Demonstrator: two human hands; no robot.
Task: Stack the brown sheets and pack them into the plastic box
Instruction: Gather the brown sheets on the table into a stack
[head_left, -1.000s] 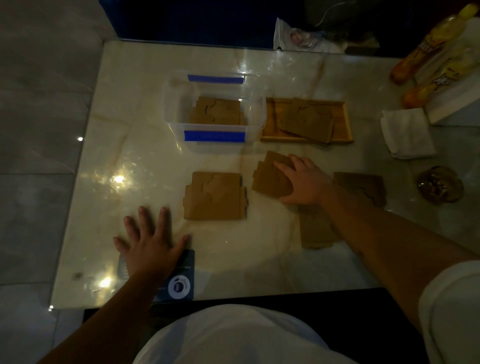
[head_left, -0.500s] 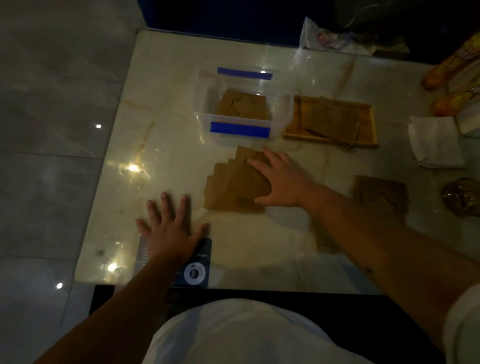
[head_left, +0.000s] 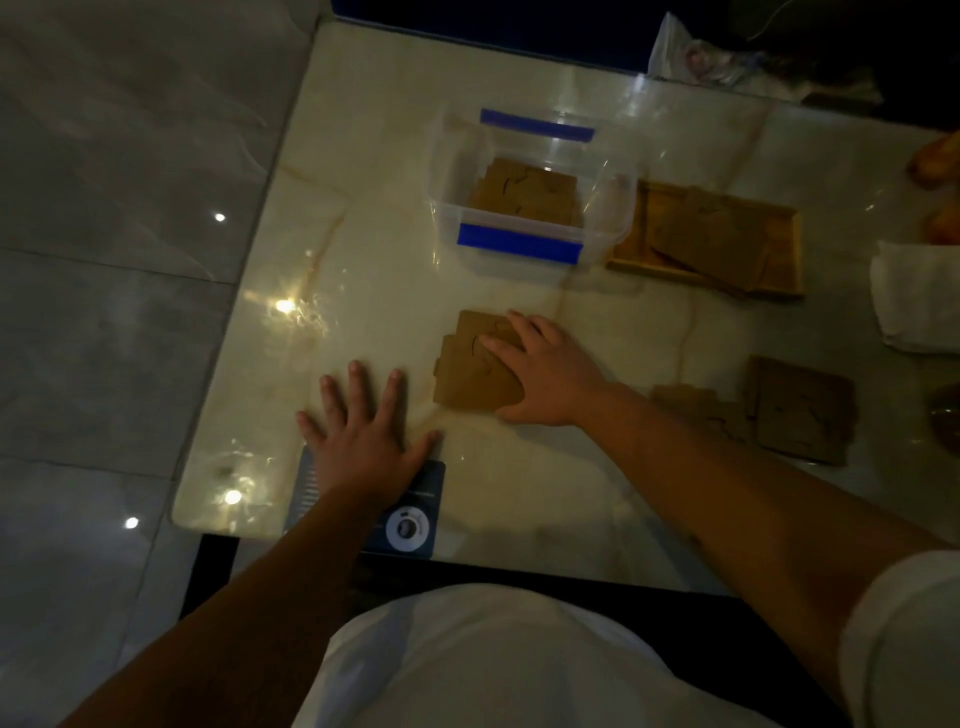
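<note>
With the right hand (head_left: 545, 371) flat on the small stack of brown notched sheets (head_left: 475, 371) and the left hand (head_left: 363, 436) splayed empty on the bench (head_left: 519, 488) beside it, square the edges before lifting toward the clear plastic box (head_left: 530, 192) beyond.

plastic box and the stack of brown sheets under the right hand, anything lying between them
Nothing: in the head view only bare marble table separates the plastic box from the stack of brown sheets.

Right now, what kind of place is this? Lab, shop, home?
Probably a home, dimly lit. A glossy marble-look table stands on tiled floor, with bottles and a folded cloth at its far edge, household clutter rather than lab gear. No benches or tools in view.
</note>
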